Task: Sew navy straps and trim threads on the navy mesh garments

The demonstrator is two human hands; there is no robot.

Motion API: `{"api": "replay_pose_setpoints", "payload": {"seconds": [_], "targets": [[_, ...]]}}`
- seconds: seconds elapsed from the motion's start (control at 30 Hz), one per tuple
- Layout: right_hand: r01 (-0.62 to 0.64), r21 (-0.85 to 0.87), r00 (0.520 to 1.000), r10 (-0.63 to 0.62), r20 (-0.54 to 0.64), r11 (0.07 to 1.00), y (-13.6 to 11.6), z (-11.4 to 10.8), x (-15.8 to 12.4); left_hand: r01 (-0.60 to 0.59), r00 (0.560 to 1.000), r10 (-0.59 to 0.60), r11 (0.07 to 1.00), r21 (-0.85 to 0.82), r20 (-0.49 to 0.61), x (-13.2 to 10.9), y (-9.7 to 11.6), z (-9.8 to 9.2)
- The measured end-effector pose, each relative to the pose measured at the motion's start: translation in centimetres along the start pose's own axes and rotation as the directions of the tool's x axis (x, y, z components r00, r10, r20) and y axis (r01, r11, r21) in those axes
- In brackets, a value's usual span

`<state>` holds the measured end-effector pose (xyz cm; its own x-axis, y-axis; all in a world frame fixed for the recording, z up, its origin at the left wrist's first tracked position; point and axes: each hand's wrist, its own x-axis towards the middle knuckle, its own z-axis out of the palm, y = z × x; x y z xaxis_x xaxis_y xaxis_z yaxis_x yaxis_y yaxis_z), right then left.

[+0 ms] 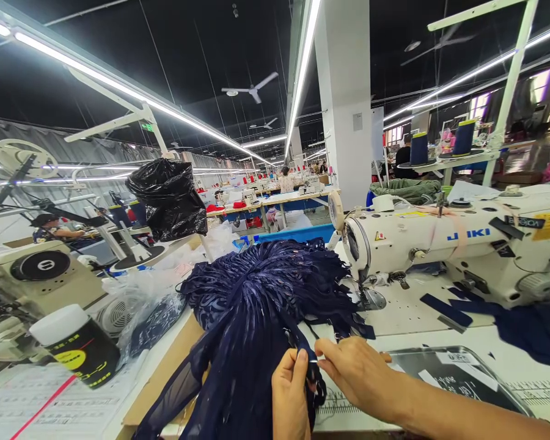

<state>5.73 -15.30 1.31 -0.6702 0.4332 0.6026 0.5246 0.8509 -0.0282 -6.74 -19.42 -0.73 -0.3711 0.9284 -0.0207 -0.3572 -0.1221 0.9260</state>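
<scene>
A large heap of navy fabric pieces with narrow strips [266,275] lies in front of me, its sheer lengths hanging over the table's front edge. At the heap's right front, my left hand [292,388] is closed, pinching a navy fabric strip [303,340] between thumb and fingers. My right hand [362,373] is closed in a pinch right beside it, thumb and forefinger at the strip's edge. A tiny white spot [313,361] shows between the two hands; its kind is too small to tell. Whatever the right fingertips grip is hidden.
A white JUKI sewing machine [440,235] stands at the right, with navy scraps [527,324] near its base. Below it lies a dark tray [499,388] with paper labels. At left are a black thread cone [85,354], printed sheets [73,409] and a black bag [167,201].
</scene>
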Motion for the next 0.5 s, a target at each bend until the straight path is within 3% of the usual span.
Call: {"api": "replay_pose_setpoints", "payload": {"seconds": [0.13, 0.23, 0.3, 0.33, 0.37, 0.43, 0.5], "targets": [[-0.179, 0.331, 0.978, 0.132, 0.160, 0.926, -0.1, -0.3, 0.4, 0.035, 0.995, -0.029, 0.998, -0.057, 0.094, 0.1, -0.4, 0.1], [-0.374, 0.677, 0.925, 0.207, 0.317, 0.634, -0.2, 0.5, 0.6, 0.017, 0.996, -0.008, 0.995, -0.094, 0.094, 0.3, -0.9, 0.4], [-0.420, 0.768, 0.908, 0.237, 0.347, 0.484, -0.3, 1.2, 0.6, 0.015, 0.998, -0.008, 0.994, -0.112, 0.066, 0.3, -0.9, 0.7], [-0.395, 0.776, 0.918, 0.249, 0.310, 0.491, -0.3, 1.5, 0.5, 0.021, 0.998, -0.015, 0.993, -0.120, 0.054, 0.3, -0.8, 0.9], [-0.336, 0.758, 0.940, 0.251, 0.232, 0.559, -0.2, 1.7, 0.3, 0.028, 0.999, -0.023, 0.991, -0.129, 0.046, 0.2, -0.7, 1.2], [-0.159, 0.615, 0.982, 0.187, 0.019, 0.772, 0.0, 1.7, 0.1, 0.040, 0.999, -0.035, 0.989, -0.145, 0.039, -0.1, -0.2, 1.7], [0.005, 0.427, 0.990, 0.056, -0.130, 0.904, 0.3, 1.2, -0.1, 0.043, 0.998, -0.037, 0.987, -0.152, 0.042, -0.4, 0.2, 2.1]]}}
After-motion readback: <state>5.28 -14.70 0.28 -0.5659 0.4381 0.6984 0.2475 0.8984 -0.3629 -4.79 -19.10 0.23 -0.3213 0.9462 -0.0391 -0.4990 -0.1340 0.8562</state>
